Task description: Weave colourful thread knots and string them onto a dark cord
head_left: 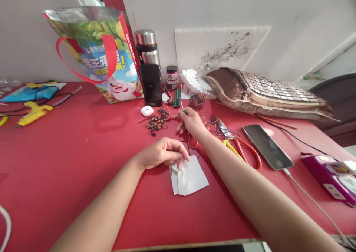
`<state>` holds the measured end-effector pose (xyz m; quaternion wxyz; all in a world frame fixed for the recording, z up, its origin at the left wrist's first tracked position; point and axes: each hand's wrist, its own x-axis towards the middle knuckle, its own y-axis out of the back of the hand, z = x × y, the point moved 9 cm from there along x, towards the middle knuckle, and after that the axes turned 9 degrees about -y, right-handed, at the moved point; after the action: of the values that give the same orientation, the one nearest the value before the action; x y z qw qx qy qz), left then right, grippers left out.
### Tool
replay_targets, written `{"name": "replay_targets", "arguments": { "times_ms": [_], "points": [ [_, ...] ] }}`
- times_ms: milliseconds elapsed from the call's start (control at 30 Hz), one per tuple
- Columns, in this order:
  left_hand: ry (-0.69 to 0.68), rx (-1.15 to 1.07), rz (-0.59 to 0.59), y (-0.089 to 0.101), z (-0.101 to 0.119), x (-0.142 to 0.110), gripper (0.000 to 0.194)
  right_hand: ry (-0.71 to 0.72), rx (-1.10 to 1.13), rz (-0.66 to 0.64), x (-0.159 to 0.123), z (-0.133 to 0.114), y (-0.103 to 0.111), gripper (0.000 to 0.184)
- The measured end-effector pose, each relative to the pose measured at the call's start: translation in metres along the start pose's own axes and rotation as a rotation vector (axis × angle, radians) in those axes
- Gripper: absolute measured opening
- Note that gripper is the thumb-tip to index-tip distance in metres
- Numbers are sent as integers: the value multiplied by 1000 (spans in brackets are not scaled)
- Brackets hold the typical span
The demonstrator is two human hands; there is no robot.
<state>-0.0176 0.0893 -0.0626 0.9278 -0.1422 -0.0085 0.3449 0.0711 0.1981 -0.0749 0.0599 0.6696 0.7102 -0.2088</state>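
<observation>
My right hand (191,124) pinches a thin metal tool with a green part (184,111), its shaft pointing up and away. My left hand (165,152) is closed, fingers curled together over the upper edge of some white paper pieces (192,179). What those fingers hold is hidden; something dark shows beneath them. Dark and orange cord (192,143) loops on the table between the two hands. Left of my right hand lies a knotted multicolour cord piece (156,123). A tangle of loose threads (210,123) spreads under and beyond my right wrist.
Scissors with red handles (246,148) and a yellow-handled tool (232,148) lie beside my right forearm. Further right are a charging phone (268,146) and a purple power strip (328,176). Behind stand an upright phone (151,85), a flask (147,46) and a bag (94,55).
</observation>
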Motion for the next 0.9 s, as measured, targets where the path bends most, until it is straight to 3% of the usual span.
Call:
{"name": "replay_targets", "arguments": {
  "times_ms": [100,167,233,333,400,467,567,733,900],
  "points": [
    [1,10,3,0,0,2,30,-12,44,34,-7,-3,6,19],
    [-4,43,-33,-4,0,2,29,3,48,-24,-12,-10,-1,19],
    [1,98,-109,-11,0,2,26,-12,57,-202,-19,-14,-22,19],
    [22,168,-192,-18,0,0,22,-171,60,-479,-34,-3,-62,25],
    [32,185,-175,-17,0,0,22,-254,42,-429,-37,7,-67,31],
    [38,177,-149,-15,0,-1,24,-240,66,-314,-38,7,-57,32],
    [29,173,-147,-14,1,-1,25,-149,120,-276,-51,-8,-35,27],
    [-17,152,-95,-10,2,2,24,5,265,-49,-79,-36,28,14],
    [-55,148,12,-6,5,1,26,-37,313,-12,-84,-12,46,6]
  ]
}}
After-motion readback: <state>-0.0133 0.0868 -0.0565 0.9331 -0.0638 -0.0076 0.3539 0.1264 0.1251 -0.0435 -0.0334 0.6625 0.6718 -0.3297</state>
